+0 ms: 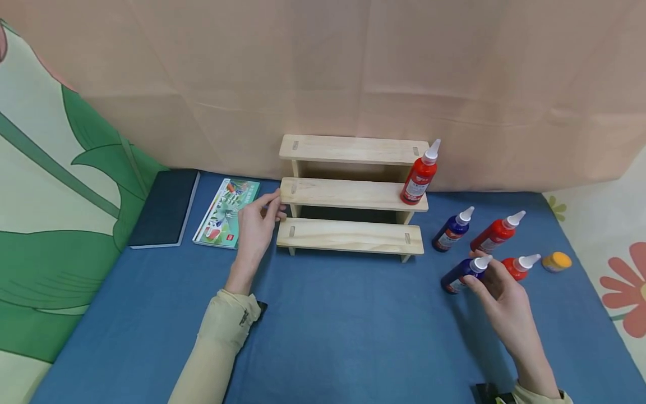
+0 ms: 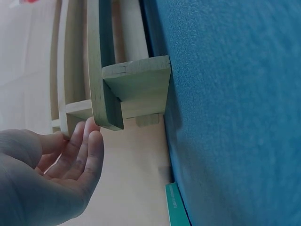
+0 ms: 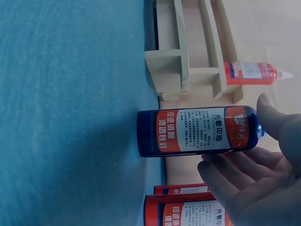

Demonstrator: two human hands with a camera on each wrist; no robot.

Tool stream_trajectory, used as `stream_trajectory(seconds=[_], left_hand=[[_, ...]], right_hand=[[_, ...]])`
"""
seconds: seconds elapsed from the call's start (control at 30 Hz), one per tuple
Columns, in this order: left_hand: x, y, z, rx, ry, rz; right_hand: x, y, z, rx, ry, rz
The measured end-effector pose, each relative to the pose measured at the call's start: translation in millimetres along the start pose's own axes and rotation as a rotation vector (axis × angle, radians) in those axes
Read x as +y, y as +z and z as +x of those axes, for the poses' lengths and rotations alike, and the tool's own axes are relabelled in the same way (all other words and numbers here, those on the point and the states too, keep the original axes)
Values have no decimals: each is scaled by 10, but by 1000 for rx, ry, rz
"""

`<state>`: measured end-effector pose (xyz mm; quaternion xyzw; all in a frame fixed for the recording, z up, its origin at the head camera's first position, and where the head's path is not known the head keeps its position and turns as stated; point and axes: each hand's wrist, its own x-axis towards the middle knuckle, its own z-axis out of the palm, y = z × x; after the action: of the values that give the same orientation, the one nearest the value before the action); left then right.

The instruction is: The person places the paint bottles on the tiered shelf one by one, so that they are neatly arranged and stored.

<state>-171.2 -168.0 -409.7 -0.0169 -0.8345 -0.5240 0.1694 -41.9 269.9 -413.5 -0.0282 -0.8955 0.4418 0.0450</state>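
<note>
A three-step wooden shelf stands against the back wall. My left hand pinches the left end of its middle step; in the left wrist view, thumb and fingertips meet that board end. On the right, my right hand holds a blue ink bottle with a white nozzle cap. The right wrist view has the bottle upright, thumb on one side and fingers on the other. A red ink bottle stands at the right end of the middle step.
Right of the shelf stand another blue bottle, a red bottle, a second red one partly behind my right hand, and a yellow-capped jar. To the left lie a dark notebook and a colourful booklet on the blue cloth.
</note>
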Motion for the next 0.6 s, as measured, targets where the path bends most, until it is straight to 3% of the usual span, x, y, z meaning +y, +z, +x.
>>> stream_trajectory(seconds=[0.6], left_hand=[[20, -3, -3, -4, -4, 8]], right_hand=[[33, 39, 10, 13, 22, -4]])
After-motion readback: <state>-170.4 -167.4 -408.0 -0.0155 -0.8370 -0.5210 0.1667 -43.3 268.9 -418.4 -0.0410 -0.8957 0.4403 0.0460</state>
